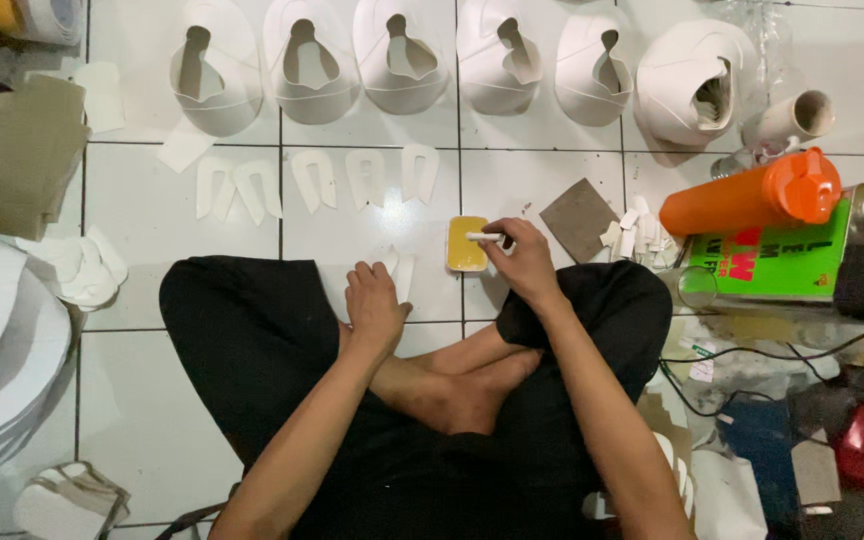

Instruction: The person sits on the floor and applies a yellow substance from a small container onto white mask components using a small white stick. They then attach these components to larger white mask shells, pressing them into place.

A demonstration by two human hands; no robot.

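From above, the right hand (520,255) pinched a thin white stick (484,237) over the yellow glue tray (467,245) — better lightly loaded — while the left hand (374,303) lay flat, fingers spread, pinning a white cut piece (399,272) on the tiled floor (142,380).

Floor layout around a seated person's two hands

The left hand (374,300) presses a flat cut piece (399,272) onto the tiled floor (542,180); just right of it sits a small tray (466,250), over which the right hand (522,258) holds a thin stick (484,237). Beyond them lies a row of U-shaped pieces (317,182), and farther back a row of shoe uppers (402,55). A bottle (752,195) lies on a tin (777,262) at the right.
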